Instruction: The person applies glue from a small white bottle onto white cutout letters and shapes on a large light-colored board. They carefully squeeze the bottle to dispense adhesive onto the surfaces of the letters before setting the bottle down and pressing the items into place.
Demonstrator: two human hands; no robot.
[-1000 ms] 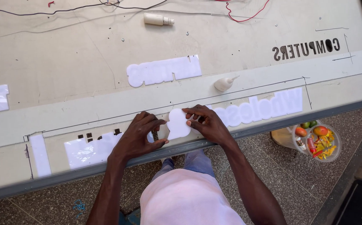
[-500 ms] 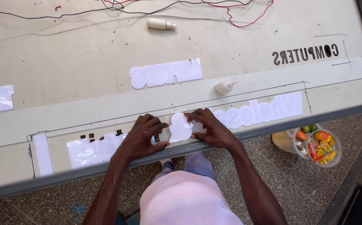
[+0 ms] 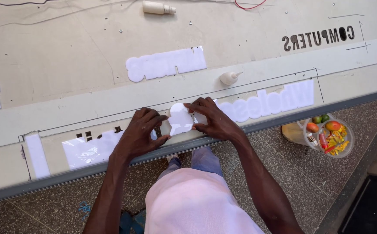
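A white rounded acrylic cut-out piece (image 3: 180, 119) lies flat on the pale sign panel (image 3: 88, 65) near its front metal edge. My right hand (image 3: 210, 119) grips its right side with fingers curled over the top. My left hand (image 3: 140, 133) presses down beside its left edge, fingertips touching it. To the right runs a joined strip of white acrylic lettering (image 3: 268, 102). Left of my hands lies a glossy white acrylic sheet piece (image 3: 88, 151).
A white glue bottle (image 3: 229, 78) lies behind my hands, another cream bottle (image 3: 156, 8) at the far edge. A second white lettering piece (image 3: 167, 64) sits mid-panel; black cut-out letters (image 3: 318, 40) at right. A clear tub of fruit and small items (image 3: 329, 134) stands on the tiled floor.
Both hands have pushed the white cut-out slightly away from me and flatter onto the panel. The view shifted a little downward.
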